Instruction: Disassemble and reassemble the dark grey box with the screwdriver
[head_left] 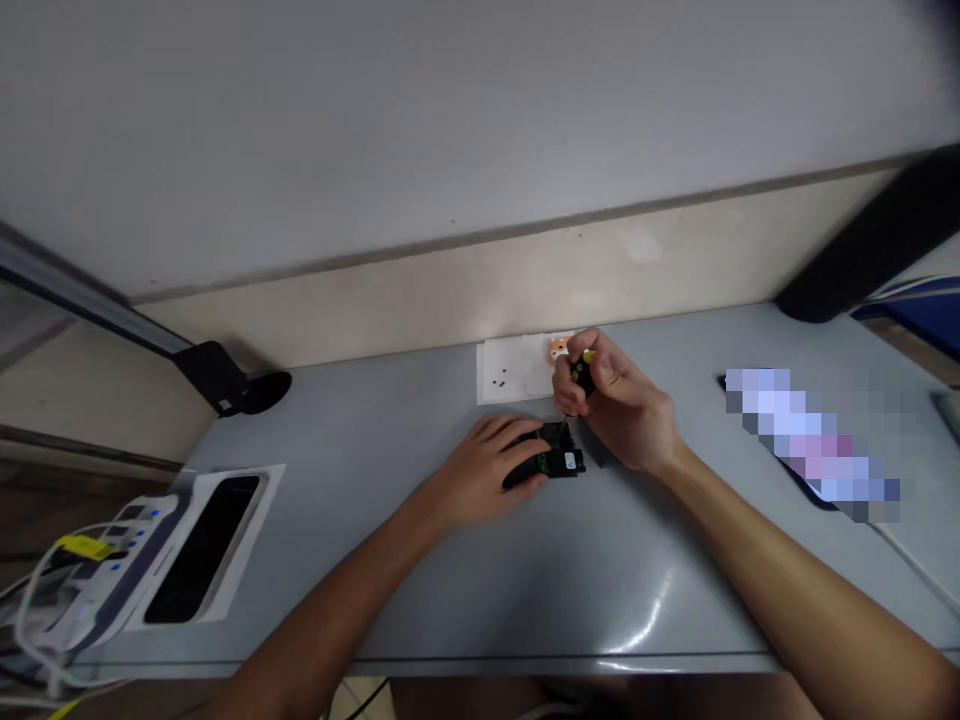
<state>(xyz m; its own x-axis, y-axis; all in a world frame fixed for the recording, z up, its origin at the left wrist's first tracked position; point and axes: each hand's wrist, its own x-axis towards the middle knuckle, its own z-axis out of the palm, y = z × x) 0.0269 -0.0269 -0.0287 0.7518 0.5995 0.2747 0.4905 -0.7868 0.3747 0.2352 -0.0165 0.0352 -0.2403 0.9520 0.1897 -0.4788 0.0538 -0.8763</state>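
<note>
My left hand [496,468] is closed over a small black electronic module [561,460], pressing it on the grey tabletop. A green circuit board and a white label show on the module beside my fingers. Above it, my right hand [611,400] grips a screwdriver [582,374] with a black and yellow handle. The thin shaft points down at the module's upper edge; whether its tip sits in a screw is too small to tell. Just behind the hands, several tiny dark screws [501,378] lie on a white sheet of paper [517,352].
An orange patterned item [559,348] lies on the paper. A dark phone [204,548] and a white power strip [120,570] with cables are at the left. On the right lies a blurred-out phone-like device [810,440] with a cable. Black monitor-arm-like posts [862,240] stand at the back.
</note>
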